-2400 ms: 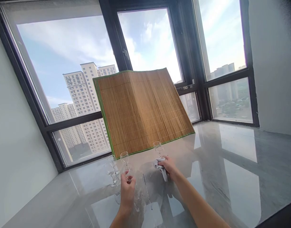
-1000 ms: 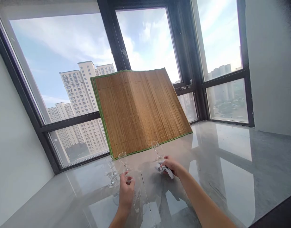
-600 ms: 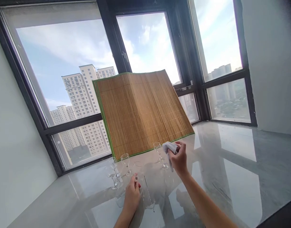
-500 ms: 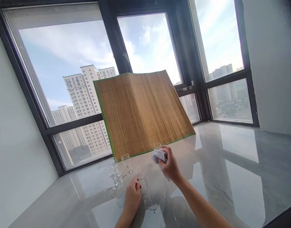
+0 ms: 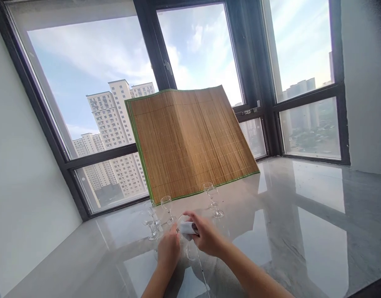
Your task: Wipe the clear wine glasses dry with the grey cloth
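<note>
My left hand (image 5: 169, 248) is closed around a small clear stemmed glass (image 5: 179, 220), mostly hidden behind fingers and cloth. A folded white cloth (image 5: 186, 227) is gripped in my right hand (image 5: 207, 236) and lies against that glass. Just left of my hands, a stemmed glass (image 5: 166, 203) stands upright. Beside it, further left, more clear glasses (image 5: 152, 235) overlap each other. Beyond my right hand are two upright stemmed glasses (image 5: 213, 196), one partly behind the other.
A bamboo mat (image 5: 190, 140) with green edging leans against the dark window frame (image 5: 271, 124) behind the glasses. The glossy grey surface (image 5: 290, 256) reflects the windows. White walls (image 5: 25, 165) close off both sides.
My right hand has brought the cloth left and down, from near the far right glasses to the glass in my left hand. The whole view has shifted slightly.
</note>
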Motion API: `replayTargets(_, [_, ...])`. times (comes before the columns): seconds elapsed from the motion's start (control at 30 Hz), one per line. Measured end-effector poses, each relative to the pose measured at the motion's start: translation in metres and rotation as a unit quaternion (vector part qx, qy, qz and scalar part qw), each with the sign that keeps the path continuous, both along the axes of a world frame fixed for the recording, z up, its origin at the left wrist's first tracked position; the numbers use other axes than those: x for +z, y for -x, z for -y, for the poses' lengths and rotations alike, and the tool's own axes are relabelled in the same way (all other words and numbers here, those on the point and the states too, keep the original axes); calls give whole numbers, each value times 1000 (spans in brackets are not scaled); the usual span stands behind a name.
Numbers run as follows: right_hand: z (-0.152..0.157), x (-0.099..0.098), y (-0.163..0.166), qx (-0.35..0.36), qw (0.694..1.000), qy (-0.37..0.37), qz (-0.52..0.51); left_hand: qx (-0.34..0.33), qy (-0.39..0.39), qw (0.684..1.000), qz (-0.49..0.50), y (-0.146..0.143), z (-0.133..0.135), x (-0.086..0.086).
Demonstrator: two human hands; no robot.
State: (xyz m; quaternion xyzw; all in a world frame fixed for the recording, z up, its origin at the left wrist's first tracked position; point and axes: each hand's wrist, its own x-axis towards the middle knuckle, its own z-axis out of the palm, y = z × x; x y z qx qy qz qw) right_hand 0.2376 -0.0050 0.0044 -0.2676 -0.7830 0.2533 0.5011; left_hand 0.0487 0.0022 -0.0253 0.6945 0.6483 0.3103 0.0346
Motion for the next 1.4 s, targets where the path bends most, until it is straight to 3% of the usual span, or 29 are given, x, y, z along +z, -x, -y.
replayTargets(0.1, [-6,-6,1,-49,996,-54,59,-43,19,995,-90,-13,5,4])
replayTargets(0.2, [-15,-9,-4,-109,990,-56,66,-84,6,987,-136,-22,9,6])
replayTargets(0.37, [-34,-13,-21,-225,974,-21,-31,-106,-36,988,-110,-15,11,12])
replayTargets(0.47, [-43,-15,-27,-250,964,19,-91,-98,-69,990,-72,-2,8,13])
replayTargets(0.63, [-42,-11,-29,-130,965,147,-173,-101,-104,986,-77,11,0,11])
replayTargets(0.77, [-37,-8,-29,-45,955,262,-133,-139,-130,974,-120,13,-2,9])
replayTargets(0.93, [-38,-13,-29,-57,953,283,-87,-161,-195,957,-144,11,0,12])
replayTargets(1.03, [-34,-9,-33,-32,955,278,-100,-178,-193,956,-132,12,0,13])
replayTargets(1.17, [-26,2,-40,28,946,295,-134,-205,-138,967,-68,10,2,16])
replayTargets(1.27, [-24,7,-45,68,933,312,-166,-233,-51,970,41,4,7,19])
replayTargets(1.4, [-25,7,-47,90,925,309,-200,-258,127,932,220,-4,10,16])
